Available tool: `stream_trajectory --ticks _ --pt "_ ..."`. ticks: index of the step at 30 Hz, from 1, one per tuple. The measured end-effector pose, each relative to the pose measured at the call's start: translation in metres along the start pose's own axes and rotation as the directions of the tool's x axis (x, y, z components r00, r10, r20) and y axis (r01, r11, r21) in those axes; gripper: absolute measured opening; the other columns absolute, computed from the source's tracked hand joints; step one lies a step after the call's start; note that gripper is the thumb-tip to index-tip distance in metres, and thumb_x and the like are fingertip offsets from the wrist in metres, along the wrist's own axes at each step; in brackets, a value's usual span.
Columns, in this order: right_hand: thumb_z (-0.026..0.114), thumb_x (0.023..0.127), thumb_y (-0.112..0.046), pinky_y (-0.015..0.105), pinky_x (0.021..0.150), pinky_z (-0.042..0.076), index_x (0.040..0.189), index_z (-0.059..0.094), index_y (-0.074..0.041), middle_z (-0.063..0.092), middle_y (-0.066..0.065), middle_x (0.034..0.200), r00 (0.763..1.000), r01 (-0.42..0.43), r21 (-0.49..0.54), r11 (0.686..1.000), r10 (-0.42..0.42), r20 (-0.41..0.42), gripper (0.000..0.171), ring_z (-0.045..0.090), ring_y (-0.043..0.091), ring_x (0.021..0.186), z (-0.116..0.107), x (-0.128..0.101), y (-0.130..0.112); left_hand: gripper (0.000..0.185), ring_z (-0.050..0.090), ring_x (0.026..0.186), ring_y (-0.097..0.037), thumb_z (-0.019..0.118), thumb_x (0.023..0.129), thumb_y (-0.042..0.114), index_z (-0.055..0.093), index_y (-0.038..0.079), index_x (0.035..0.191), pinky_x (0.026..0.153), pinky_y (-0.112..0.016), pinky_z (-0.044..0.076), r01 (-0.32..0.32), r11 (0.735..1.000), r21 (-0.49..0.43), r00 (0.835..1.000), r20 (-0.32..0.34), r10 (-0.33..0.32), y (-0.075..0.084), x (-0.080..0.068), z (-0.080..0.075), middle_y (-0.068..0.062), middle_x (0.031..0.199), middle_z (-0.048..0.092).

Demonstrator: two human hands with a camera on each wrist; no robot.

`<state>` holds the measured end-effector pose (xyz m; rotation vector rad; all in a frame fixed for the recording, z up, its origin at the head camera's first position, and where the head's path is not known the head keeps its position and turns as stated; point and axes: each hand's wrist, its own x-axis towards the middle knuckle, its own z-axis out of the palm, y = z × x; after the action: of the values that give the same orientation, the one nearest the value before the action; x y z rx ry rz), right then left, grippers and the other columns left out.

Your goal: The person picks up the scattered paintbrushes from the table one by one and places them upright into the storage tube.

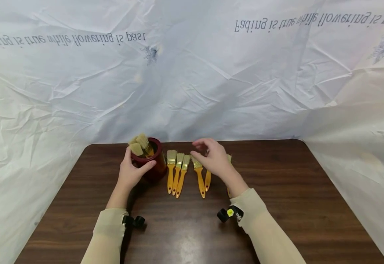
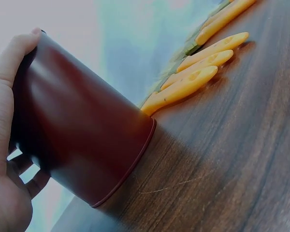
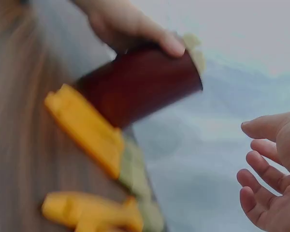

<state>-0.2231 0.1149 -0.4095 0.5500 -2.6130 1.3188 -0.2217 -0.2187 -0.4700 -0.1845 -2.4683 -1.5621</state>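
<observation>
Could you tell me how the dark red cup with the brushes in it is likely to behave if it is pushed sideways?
The cup is tall with brush heads above its rim, so probably top-heavy and apt to tip. Its glossy wall may slip; the left hand steadies it.

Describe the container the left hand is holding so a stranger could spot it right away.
On the dark wooden table, look left of the row of orange-handled brushes. The dark red cup stands there, gripped by the left hand; it alone is upright, with brush bristles poking out the top.

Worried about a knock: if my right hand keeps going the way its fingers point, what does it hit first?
The right hand points left, above the brushes. Straight on, it would likely first meet the cup that the left hand grips; depth is unclear.
</observation>
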Motion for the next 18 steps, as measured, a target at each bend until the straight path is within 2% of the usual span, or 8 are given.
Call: stream_trajectory --ticks 3,10,18 --pt "0.079 0.104 -0.024 0.047 0.088 0.058 0.131 0.073 -0.009 0.069 0.010 0.120 0.999 -0.031 -0.017 0.999 0.030 -0.034 0.031 0.068 0.033 0.109 -0.008 -0.015 0.022 0.098 0.049 0.148 -0.040 0.091 0.091 0.036 0.033 0.022 0.169 0.117 -0.067 0.042 0.001 1.000 0.000 1.000 -0.002 -0.001 0.001 -0.001 -0.002 -0.019 0.160 0.051" --pt "0.078 0.102 -0.021 0.051 0.089 0.057 0.129 0.072 -0.004 0.070 0.013 0.116 0.978 -0.174 -0.057 0.983 0.166 -0.124 0.032 0.069 0.030 0.103 -0.027 -0.046 0.066 0.099 0.049 0.148 -0.040 0.091 0.091 0.036 0.033 0.021 0.169 0.117 -0.067 0.042 -0.001 1.000 0.001 1.000 -0.002 0.001 0.000 0.001 -0.001 -0.019 0.159 0.052" --pt "0.081 0.101 -0.021 0.051 0.088 0.057 0.130 0.070 0.000 0.070 0.016 0.113 0.955 -0.277 -0.101 0.955 0.263 -0.134 0.038 0.067 0.031 0.098 -0.030 -0.067 0.087 0.097 0.049 0.147 -0.040 0.091 0.091 0.036 0.034 0.020 0.168 0.117 -0.068 0.042 -0.006 1.000 0.007 1.000 -0.007 0.006 -0.002 0.000 -0.001 -0.019 0.159 0.052"
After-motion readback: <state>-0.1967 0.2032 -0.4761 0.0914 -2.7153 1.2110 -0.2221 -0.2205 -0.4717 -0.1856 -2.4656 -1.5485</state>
